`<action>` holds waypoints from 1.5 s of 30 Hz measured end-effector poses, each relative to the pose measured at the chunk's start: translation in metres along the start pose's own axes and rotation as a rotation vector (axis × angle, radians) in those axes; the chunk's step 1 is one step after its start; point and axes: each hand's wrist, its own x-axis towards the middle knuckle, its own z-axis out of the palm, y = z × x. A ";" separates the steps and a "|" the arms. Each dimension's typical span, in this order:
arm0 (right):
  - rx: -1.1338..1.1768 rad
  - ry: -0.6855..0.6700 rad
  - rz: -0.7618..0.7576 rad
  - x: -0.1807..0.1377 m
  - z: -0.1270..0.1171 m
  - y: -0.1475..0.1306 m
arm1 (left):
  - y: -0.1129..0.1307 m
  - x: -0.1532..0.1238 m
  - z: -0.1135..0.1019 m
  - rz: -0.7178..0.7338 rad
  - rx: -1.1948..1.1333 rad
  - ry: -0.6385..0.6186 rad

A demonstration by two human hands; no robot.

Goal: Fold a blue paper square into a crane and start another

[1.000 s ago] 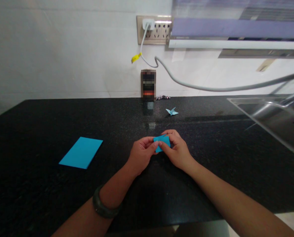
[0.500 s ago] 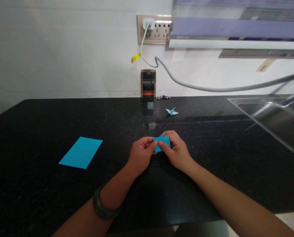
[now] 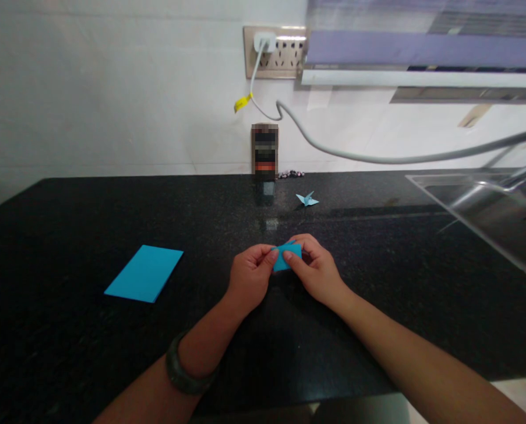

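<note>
A small folded piece of blue paper (image 3: 285,257) is pinched between both hands just above the black countertop (image 3: 68,224). My left hand (image 3: 248,277) grips its left end with thumb and fingers closed. Closed on its right end is my right hand (image 3: 316,270). A dark bracelet circles my left wrist. To the left lies a flat stack of blue paper sheets (image 3: 144,274). A finished small blue paper figure (image 3: 307,199) sits farther back on the counter.
A small dark device (image 3: 265,152) stands against the white wall, with a string of beads (image 3: 291,174) beside it. A grey cable (image 3: 355,154) runs from the wall socket (image 3: 275,52) to the right. A steel sink (image 3: 488,206) lies at right.
The folded paper has been pressed a little flatter between the fingers; both hands stay in nearly the same place.
</note>
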 end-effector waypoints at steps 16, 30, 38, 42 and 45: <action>0.488 0.109 0.383 0.005 0.002 -0.005 | 0.000 0.001 -0.002 0.025 0.058 0.058; 0.060 -0.243 0.229 0.012 -0.025 0.001 | 0.002 0.005 -0.006 -0.019 0.213 -0.175; 0.000 -0.294 0.138 0.010 -0.023 -0.001 | 0.007 0.006 -0.011 0.032 0.362 -0.228; 0.197 -0.223 0.306 0.006 -0.012 -0.002 | 0.008 0.006 -0.010 0.033 0.236 -0.060; 0.236 -0.240 0.412 0.003 -0.005 -0.003 | 0.006 0.005 -0.008 0.050 0.176 -0.006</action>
